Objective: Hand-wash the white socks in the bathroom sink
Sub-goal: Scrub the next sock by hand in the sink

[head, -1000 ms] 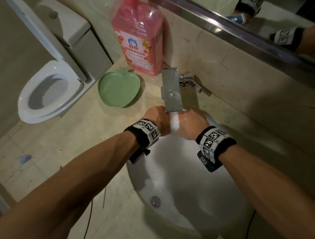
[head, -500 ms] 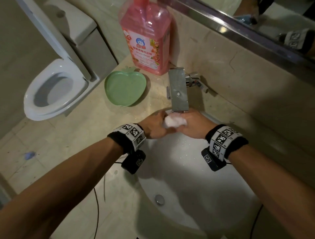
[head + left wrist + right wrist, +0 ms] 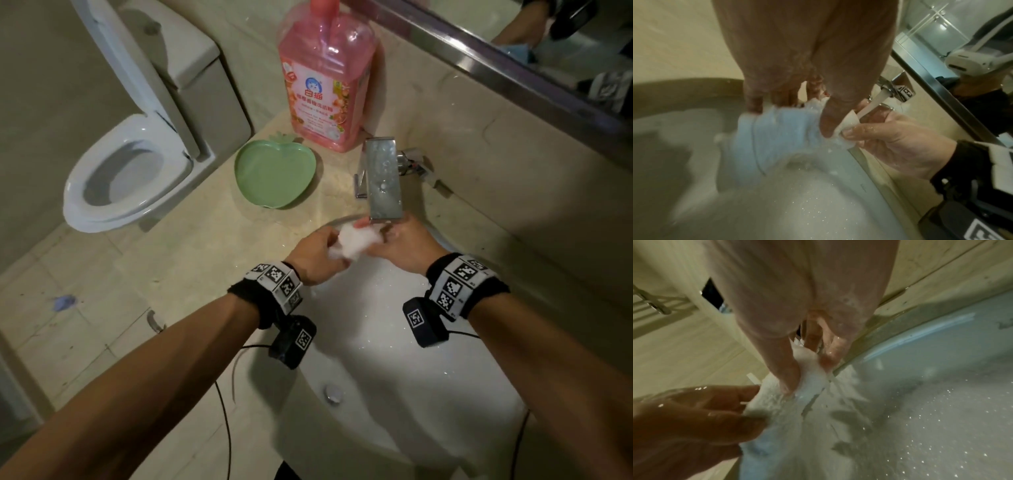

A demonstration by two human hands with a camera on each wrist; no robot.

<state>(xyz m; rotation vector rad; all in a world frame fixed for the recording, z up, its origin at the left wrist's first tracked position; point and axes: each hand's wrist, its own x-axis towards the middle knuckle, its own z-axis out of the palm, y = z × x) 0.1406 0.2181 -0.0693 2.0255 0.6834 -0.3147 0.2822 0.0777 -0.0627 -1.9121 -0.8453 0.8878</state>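
Sink (image 3: 394, 394): white basin set in the bench (image 3: 191, 260), speckled with droplets, drain at 6 o'clock.

Tap (image 3: 383, 181) at 12 o'clock of the basin, running; the stream shows in the left wrist view.

Hands: a second ago they were closed tight together under the spout, sock barely seen. Now they have parted a little and the left has drawn back toward 9 o'clock.

Left hand (image 3: 317, 255): fingers curled round one end of the sock. Right hand (image 3: 400, 245): fingers pinched on the other end, beside the stream.

Sock (image 3: 356, 240): more of it now shows, a wet white bunch stretched between the hands, over the basin's 12 o'clock edge, just below the spout.

Reading: likely rub-and-rinse still under way; the cloth is being opened to the water. Wringing not yet done.
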